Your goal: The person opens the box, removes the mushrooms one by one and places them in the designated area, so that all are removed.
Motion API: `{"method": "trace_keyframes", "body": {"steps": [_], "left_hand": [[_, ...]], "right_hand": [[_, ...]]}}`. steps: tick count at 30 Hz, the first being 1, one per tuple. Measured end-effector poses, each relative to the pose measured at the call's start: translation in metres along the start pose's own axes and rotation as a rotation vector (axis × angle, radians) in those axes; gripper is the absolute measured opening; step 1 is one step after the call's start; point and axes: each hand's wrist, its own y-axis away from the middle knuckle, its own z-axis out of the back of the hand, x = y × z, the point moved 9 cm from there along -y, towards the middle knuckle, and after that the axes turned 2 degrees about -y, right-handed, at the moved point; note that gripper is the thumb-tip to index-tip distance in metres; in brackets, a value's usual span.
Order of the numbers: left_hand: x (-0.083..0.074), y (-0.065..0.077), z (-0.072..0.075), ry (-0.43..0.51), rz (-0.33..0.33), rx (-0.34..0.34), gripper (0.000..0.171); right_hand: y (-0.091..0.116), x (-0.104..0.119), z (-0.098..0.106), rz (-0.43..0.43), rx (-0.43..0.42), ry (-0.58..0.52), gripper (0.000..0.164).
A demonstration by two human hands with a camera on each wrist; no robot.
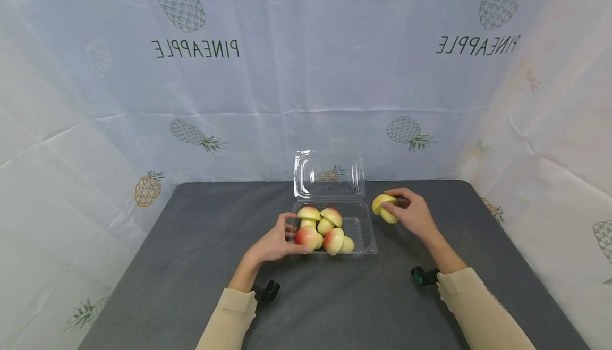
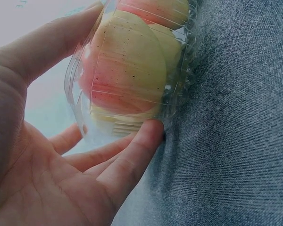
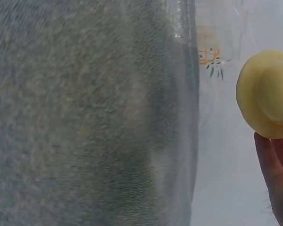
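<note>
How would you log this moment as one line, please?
Left hand: grips box at left side | right hand: holds mushroom right of box | lid: open | in box: four mushrooms

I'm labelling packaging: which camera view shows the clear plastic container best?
The head view: nearly the whole container shows, raised lid included, though the left hand hides some. The left wrist view gives only one end, close up; the right wrist view, a blurred part.

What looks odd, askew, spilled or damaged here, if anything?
The PINEAPPLE lettering on the backdrop cloth reads backwards, as if hung wrong side out. Otherwise nothing stands out: no spill or breakage shows around the clear container.
</note>
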Motion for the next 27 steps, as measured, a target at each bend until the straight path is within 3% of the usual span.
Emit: {"method": "trace_keyframes", "body": {"steps": [11, 27], "left_hand": [[0.001, -0.001, 0.0, -0.002, 0.006, -0.004, 0.096], [0.004, -0.002, -0.001, 0.005, -0.008, 0.002, 0.096]], "right_hand": [[-0.001, -0.029, -0.007, -0.061, -0.019, 0.092, 0.03], [-0.004, -0.037, -0.009, -0.084, -0.023, 0.119, 0.033]]}}
